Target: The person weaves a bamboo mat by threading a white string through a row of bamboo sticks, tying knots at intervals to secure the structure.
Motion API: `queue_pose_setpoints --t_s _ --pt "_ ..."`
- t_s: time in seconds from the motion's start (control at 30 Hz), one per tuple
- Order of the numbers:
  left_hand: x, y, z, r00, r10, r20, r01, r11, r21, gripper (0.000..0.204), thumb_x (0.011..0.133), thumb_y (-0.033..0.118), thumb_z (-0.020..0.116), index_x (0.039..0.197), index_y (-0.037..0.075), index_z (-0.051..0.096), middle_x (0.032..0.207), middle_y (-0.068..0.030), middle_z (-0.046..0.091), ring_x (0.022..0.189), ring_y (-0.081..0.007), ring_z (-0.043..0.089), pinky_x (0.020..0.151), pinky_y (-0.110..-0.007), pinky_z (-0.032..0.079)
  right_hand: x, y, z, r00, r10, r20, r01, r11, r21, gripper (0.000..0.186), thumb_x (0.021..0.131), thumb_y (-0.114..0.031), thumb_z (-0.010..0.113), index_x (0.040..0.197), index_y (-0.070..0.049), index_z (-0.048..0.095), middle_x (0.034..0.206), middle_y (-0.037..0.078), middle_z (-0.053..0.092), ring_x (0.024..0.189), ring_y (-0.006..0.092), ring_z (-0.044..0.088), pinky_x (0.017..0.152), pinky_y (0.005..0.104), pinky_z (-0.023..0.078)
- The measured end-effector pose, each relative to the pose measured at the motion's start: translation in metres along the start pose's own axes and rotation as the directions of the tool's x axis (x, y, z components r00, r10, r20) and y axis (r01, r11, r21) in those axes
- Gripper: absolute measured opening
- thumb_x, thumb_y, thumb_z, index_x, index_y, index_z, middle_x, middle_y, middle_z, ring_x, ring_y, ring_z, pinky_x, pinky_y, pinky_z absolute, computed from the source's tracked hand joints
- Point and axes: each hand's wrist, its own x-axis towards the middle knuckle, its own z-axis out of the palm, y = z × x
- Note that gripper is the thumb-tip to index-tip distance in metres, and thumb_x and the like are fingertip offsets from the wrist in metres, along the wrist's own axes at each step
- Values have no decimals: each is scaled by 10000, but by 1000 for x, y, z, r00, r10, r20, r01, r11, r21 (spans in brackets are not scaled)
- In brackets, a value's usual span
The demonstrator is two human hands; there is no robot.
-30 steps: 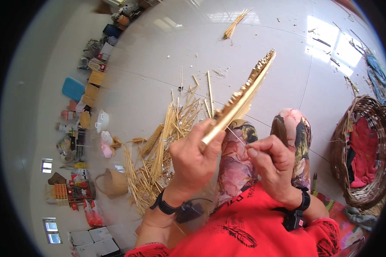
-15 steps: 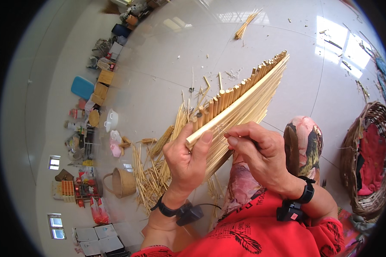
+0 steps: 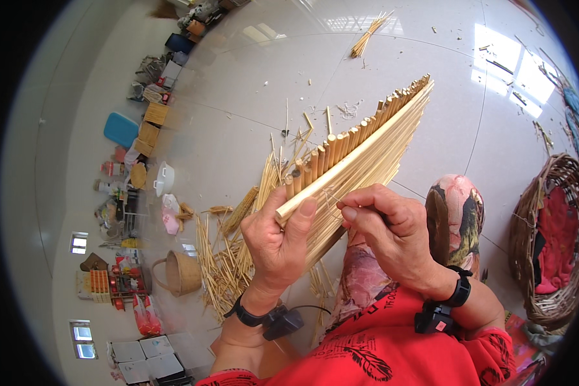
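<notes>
A panel of straw-coloured stalks [image 3: 370,183] lies slantwise in front of me, its cut ends standing in a row along the far edge. Across it runs a thicker pale stick [image 3: 331,176]. My left hand [image 3: 273,235] is closed on the near end of the panel, thumb lying on the stick's end and fingers behind. My right hand [image 3: 395,235] pinches a thin thread [image 3: 330,194] between thumb and fingertips, just beside the stick. The thread runs to the stalks; whether a needle is on it I cannot make out.
Loose stalks [image 3: 228,270] are heaped on the floor to the left, near a round woven basket [image 3: 181,273]. A wicker basket [image 3: 518,238] holding red cloth stands at the right. A tied stalk bundle [image 3: 370,35] lies farther off. Boxes and household goods line the left wall.
My left hand and the near end of the panel have shifted slightly left. The right hand stays pinched in almost the same place, and more of the thread shows beside the stick.
</notes>
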Motion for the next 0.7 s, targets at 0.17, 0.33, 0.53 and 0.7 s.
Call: queue_pose_setpoints --t_s 0.17,0.33,0.53,0.7 --pt "-1 0 0 1000 7 4 -7 1000 21 275 936 209 660 903 -62 634 558 -46 540 483 -82 487 460 -264 391 -1 0 1 1000 10 -1 -10 1000 11 77 885 -42 653 944 5 671 741 102 673 630 146 649 571 265 479" --pt "-2 -1 0 1000 10 3 -10 1000 19 276 936 209 661 903 -64 635 557 -47 540 477 -83 490 456 -265 390 -2 -1 -1 1000 10 -2 -10 1000 12 78 883 -43 654 940 7 673 744 103 675 633 148 648 568 266 478" --pt "-2 1 0 1000 11 3 -11 1000 16 275 937 209 663 903 -62 635 553 -46 535 473 -84 490 453 -266 387 -1 -10 -8 992 87 94 -83 995 -52 114 894 39 623 1000 62 660 869 92 693 750 119 661 689 236 533" --pt "-1 4 -2 997 52 51 -56 994 93 272 931 208 669 922 -62 639 560 -51 536 481 -99 507 454 -264 385 5 -10 -13 994 -90 58 98 983 -156 62 858 -20 663 918 -8 674 694 119 631 605 200 637 560 297 479"
